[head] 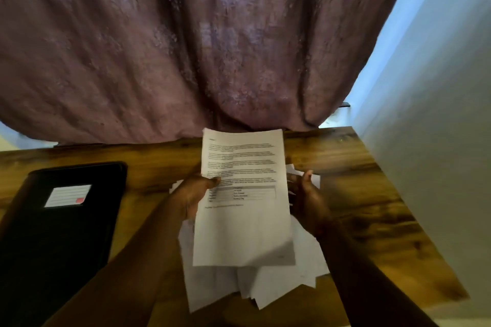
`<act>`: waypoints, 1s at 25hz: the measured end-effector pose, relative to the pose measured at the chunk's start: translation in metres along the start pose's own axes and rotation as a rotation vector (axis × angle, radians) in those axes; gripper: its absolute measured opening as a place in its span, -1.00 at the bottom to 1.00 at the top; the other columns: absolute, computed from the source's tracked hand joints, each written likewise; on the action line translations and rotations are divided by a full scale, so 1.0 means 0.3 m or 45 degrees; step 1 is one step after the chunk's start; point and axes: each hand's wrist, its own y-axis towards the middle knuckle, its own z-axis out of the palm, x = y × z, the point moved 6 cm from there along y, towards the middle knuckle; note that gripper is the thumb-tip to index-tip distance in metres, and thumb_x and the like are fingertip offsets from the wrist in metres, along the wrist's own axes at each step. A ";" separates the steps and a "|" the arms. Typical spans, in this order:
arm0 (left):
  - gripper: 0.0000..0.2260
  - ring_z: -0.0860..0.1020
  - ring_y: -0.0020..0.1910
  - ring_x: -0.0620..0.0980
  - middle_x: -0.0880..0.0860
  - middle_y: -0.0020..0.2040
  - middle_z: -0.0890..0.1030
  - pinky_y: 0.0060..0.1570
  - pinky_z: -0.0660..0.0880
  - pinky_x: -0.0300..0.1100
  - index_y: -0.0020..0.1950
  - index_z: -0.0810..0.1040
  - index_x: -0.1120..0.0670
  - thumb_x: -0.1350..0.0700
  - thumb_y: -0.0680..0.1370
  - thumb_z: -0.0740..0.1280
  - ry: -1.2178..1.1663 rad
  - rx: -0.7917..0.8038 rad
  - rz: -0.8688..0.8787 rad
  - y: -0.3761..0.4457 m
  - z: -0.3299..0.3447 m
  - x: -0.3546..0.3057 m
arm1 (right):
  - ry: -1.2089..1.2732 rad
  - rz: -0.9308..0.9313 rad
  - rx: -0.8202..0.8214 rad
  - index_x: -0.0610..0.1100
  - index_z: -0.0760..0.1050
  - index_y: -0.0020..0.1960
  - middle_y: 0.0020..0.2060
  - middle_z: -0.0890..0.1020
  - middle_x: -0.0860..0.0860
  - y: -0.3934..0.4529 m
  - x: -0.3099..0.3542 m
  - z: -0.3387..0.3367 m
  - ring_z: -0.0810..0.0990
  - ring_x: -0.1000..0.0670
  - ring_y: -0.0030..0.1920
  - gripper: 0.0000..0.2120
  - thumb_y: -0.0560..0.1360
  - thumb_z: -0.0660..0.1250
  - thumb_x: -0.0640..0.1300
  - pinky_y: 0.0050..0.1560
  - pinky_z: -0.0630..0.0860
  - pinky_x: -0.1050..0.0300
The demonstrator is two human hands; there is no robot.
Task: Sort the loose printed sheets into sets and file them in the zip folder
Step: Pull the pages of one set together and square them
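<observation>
A person is holding a printed sheet (243, 194) up over a wooden table (345, 183), with both hands set apart on opposite edges of the paper. The left hand (192, 194) is gripping the sheet's left edge, its thumb lying across the printed face near the middle of the text. The right hand (308, 194) is sitting at the right edge with fingers curled toward the paper; whether it is actually pinching that sheet or other paper behind it cannot be told. The sheet is thin, white and rectangular, carrying several blurred paragraphs of dark type and a small table with a grey header band, and its lower half is blank and bowing slightly.

Beneath it, a loose pile of sheets (252, 287) is lying fanned and uneven on the table, corners jutting out at different angles toward the near edge. To the left, well apart from the pile, a black zip folder (66, 233) is lying flat, matte and dark with rounded corners, bearing a white ruled label (68, 195) with a small red mark. The table's surface is glossy, with warm brown grain and darker streaks. Behind it, a mauve curtain (186, 48) is hanging in heavy folds, its fabric showing a faint textured pattern, beside a pale plain wall (438, 114) on the right.
</observation>
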 end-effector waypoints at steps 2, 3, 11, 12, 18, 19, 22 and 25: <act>-0.72 0.53 0.21 0.02 -0.03 0.15 0.60 0.12 0.42 -0.14 0.22 0.53 0.04 0.28 0.55 0.38 -0.026 -0.069 0.087 0.016 0.136 -0.005 | 0.002 0.115 0.054 -0.05 0.52 0.31 0.18 0.62 -0.17 -0.011 0.042 -0.124 0.60 -0.24 0.16 -0.45 0.58 0.07 0.30 0.20 0.51 -0.27; -0.74 0.55 0.19 0.02 -0.03 0.14 0.62 0.06 0.44 -0.16 0.20 0.55 0.04 0.28 0.55 0.37 -0.039 -0.059 0.104 0.023 0.220 -0.001 | -0.106 0.128 0.045 -0.03 0.53 0.30 0.16 0.63 -0.16 -0.008 0.061 -0.204 0.60 -0.25 0.14 -0.55 0.58 0.20 0.22 0.21 0.48 -0.33; -0.84 0.65 -0.04 0.08 0.05 0.02 0.68 -0.09 0.63 0.04 0.11 0.56 -0.01 0.22 0.61 0.29 -0.054 0.218 -0.107 0.050 0.859 0.059 | -1.078 -0.169 -0.696 -0.10 0.53 0.27 0.10 0.63 -0.07 -0.009 0.309 -0.796 0.59 -0.15 0.09 -0.70 0.56 0.28 -0.21 0.09 0.50 0.02; -0.84 0.65 -0.03 0.08 0.07 0.04 0.67 -0.07 0.63 0.05 0.13 0.56 0.00 0.20 0.59 0.32 0.019 0.204 -0.135 0.060 0.909 0.078 | -1.094 -0.162 -0.714 -0.11 0.51 0.31 0.14 0.62 -0.09 -0.007 0.304 -0.843 0.58 -0.16 0.13 -0.68 0.56 0.26 -0.23 0.13 0.49 0.00; -0.91 0.61 -0.01 0.03 0.04 0.03 0.66 0.01 0.61 0.00 -0.03 0.61 0.02 0.17 0.53 0.33 0.567 0.128 0.025 0.117 1.077 0.144 | -1.231 -0.034 -0.853 -0.09 0.48 0.26 0.13 0.59 -0.10 -0.001 0.248 -0.968 0.58 -0.18 0.12 -0.71 0.56 0.21 -0.26 0.05 0.46 0.06; -0.89 0.59 0.00 0.03 0.04 0.05 0.65 -0.02 0.56 -0.08 0.00 0.61 0.07 0.19 0.54 0.31 0.717 0.076 0.084 0.121 1.082 0.144 | -1.288 -0.013 -0.862 -0.08 0.48 0.25 0.14 0.59 -0.10 0.001 0.238 -0.975 0.58 -0.18 0.13 -0.72 0.56 0.22 -0.25 0.06 0.47 0.05; -0.90 0.57 0.04 0.08 0.11 0.04 0.61 -0.11 0.42 -0.17 0.02 0.57 0.18 0.23 0.56 0.29 0.961 -0.016 0.164 0.127 1.082 0.143 | -1.456 0.042 -0.916 -0.09 0.44 0.29 0.22 0.55 -0.10 0.004 0.217 -0.984 0.56 -0.17 0.19 -0.71 0.57 0.24 -0.19 0.16 0.49 -0.03; -0.93 0.61 -0.01 0.10 0.12 -0.03 0.63 -0.15 0.48 -0.17 -0.11 0.52 0.11 0.21 0.57 0.29 1.090 0.018 0.226 0.126 1.085 0.145 | -1.707 0.020 -0.978 -0.13 0.39 0.27 0.24 0.50 -0.13 0.009 0.217 -0.965 0.52 -0.17 0.21 -0.71 0.56 0.26 -0.19 0.16 0.49 -0.04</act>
